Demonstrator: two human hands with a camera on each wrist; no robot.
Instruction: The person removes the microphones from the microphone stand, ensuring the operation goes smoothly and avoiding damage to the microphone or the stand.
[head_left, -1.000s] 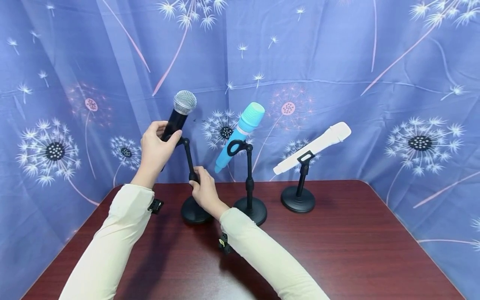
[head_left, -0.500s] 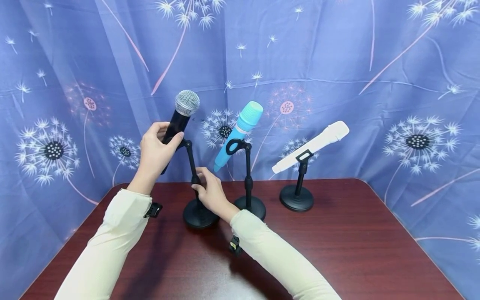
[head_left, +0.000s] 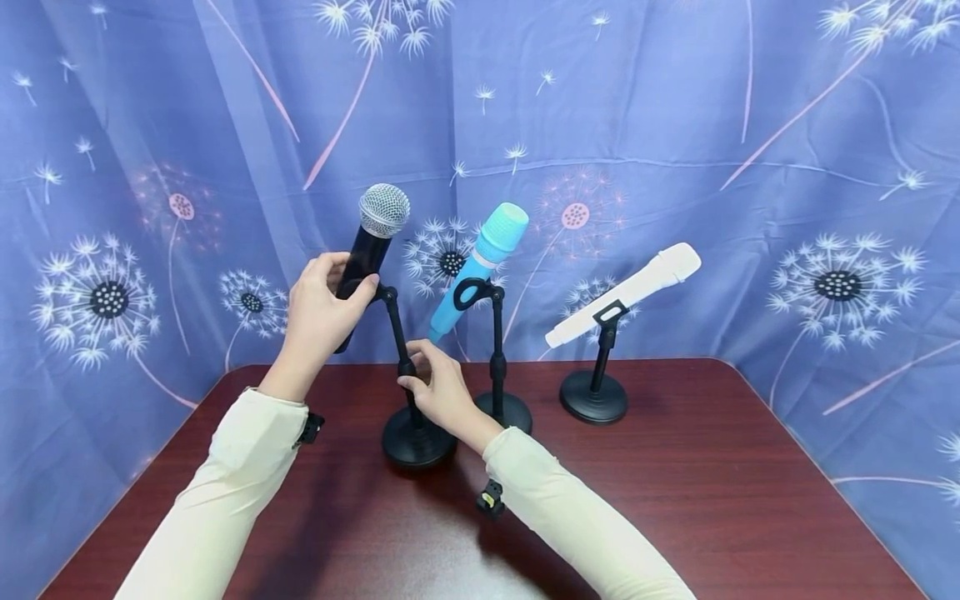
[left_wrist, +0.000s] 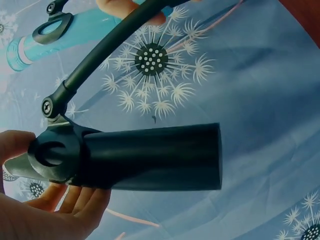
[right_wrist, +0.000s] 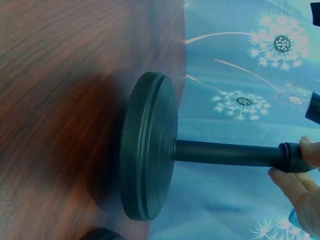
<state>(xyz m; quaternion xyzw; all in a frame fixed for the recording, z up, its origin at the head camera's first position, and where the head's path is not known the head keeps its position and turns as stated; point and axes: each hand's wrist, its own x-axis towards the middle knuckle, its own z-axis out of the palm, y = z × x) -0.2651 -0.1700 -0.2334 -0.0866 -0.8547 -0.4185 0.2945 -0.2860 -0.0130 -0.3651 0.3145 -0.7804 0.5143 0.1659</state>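
My left hand (head_left: 318, 308) grips a black microphone (head_left: 368, 250) with a silver mesh head, thumb and fingers around its body at the clip. The microphone leans with its head up and to the right. In the left wrist view the round clip (left_wrist: 52, 154) encircles its body. My right hand (head_left: 450, 396) pinches the collar on the pole of the black stand (head_left: 397, 329) that bears this microphone. The round base (right_wrist: 150, 145) shows whole in the right wrist view, tilted slightly; I cannot tell whether all of it touches the table.
Close on the right stands a blue microphone (head_left: 471, 279) in a stand (head_left: 498, 333) with a round base. Farther right a white microphone (head_left: 630, 292) lies slanted on a shorter stand (head_left: 596, 396). The dark red table (head_left: 712, 500) ends at a patterned blue curtain (head_left: 675, 100).
Both hands have shifted right and slightly nearer with the black microphone and its stand. The stand's base has come nearer the table's front. The blue and white microphones stay put.
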